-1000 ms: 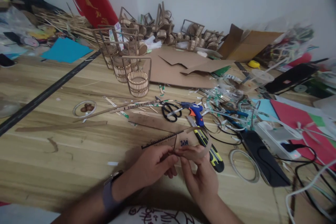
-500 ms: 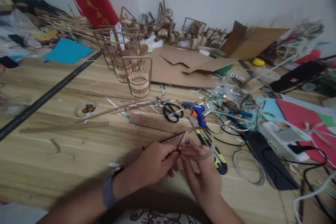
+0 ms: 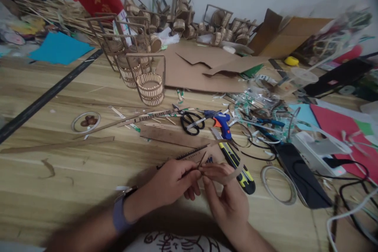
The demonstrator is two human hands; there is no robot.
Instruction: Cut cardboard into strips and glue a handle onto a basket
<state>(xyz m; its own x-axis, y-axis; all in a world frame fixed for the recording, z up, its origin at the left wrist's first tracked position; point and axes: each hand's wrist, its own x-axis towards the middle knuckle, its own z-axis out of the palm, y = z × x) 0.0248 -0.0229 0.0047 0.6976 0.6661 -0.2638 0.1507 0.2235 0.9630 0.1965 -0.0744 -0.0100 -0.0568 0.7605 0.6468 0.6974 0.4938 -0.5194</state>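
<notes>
My left hand, with a watch on its wrist, pinches a thin brown cardboard strip between thumb and fingers. My right hand grips the same strip close by, and the fingertips of both hands nearly meet. One short end pokes up between them, while the longer part bends in an arc over the back of my right hand. Beneath the hands lies a piece of printed cardboard. A yellow and black utility knife rests just beyond my right hand.
Black scissors and a blue glue gun lie ahead. Small slatted buckets stand at the back left. To the right are a tape ring, a phone, a power strip and cables. A ring holding brown balls sits left.
The view has tilted and shifted slightly, so the table's things sit a little higher and, on the left, farther left. Both hands keep their pinch on the strip with little visible movement.
</notes>
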